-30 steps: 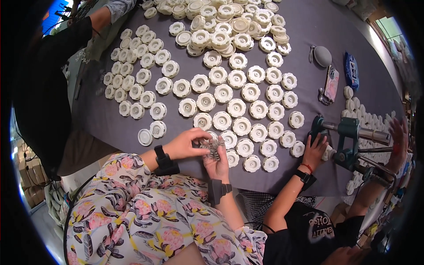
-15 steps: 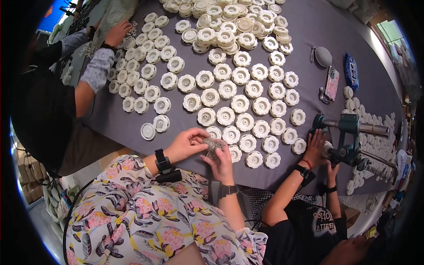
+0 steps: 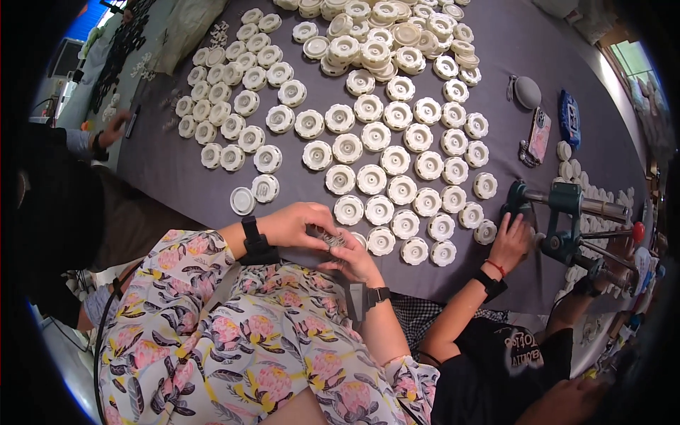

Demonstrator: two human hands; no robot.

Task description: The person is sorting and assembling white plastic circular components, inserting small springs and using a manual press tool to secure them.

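Note:
Near the table's front edge my two hands meet around a small clump of metal coil springs (image 3: 331, 241). My left hand (image 3: 301, 223) closes on the springs from the upper left, its fingers bent down over them. From the lower right my right hand (image 3: 354, 259) cups the same springs, fingers curled. Just beyond my hands lie several white round caps (image 3: 348, 210) with scalloped rims, hollow side up. To the left, one cap with springs inside it (image 3: 265, 188) stands beside a flat white disc (image 3: 242, 201).
A heap of caps (image 3: 382, 35) covers the far middle of the grey tabletop (image 3: 297, 191). At right, a co-worker's hand (image 3: 511, 239) touches a green hand press (image 3: 563, 219). A phone (image 3: 540, 134), a grey round pouch (image 3: 526, 92) and a blue packet (image 3: 569, 119) lie beyond.
My hands have drawn closer around the springs. The left co-worker's hand has pulled back from the caps. At right, a co-worker's other hand has moved from the press base toward its lever side.

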